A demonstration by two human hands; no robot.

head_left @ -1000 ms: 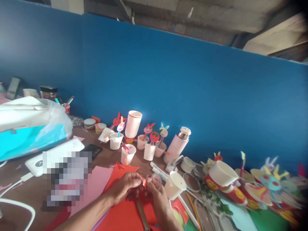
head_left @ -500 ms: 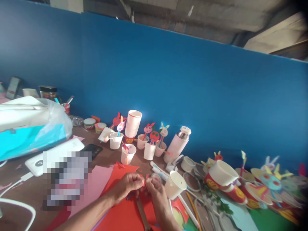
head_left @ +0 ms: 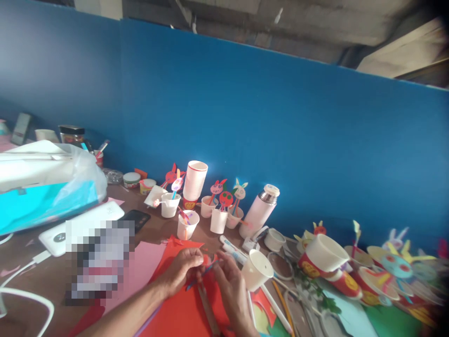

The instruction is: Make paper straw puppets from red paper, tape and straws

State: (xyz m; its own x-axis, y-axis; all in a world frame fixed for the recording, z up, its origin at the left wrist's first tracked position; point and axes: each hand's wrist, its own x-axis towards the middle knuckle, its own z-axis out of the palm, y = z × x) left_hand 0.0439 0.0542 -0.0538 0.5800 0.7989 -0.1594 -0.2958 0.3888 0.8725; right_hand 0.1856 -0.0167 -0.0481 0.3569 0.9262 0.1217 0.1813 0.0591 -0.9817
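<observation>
Over the red paper [head_left: 175, 309], my left hand [head_left: 184, 269] has its fingers closed around something small and red, partly hidden. Close beside it on the right, my right hand [head_left: 228, 276] pinches a small red paper piece [head_left: 215, 257]. A thin blue strip [head_left: 192, 283] shows between and below the two hands. Beneath them a brownish strip-like object [head_left: 206, 309] lies on the red paper. A white paper cup [head_left: 257, 270] stands just right of my right hand.
Small cups with paper figures [head_left: 219, 221], a tall cup stack [head_left: 195, 180] and a pink bottle [head_left: 259, 210] stand behind. A power bank [head_left: 80, 229] and phone [head_left: 138, 220] lie left. Decorated cups [head_left: 324, 252], pens and leaves [head_left: 326, 299] are at the right.
My hands have moved slightly apart, and my left fingertips have lifted a little. More of the blue strip and the red piece shows between them. The view has shifted very slightly.
</observation>
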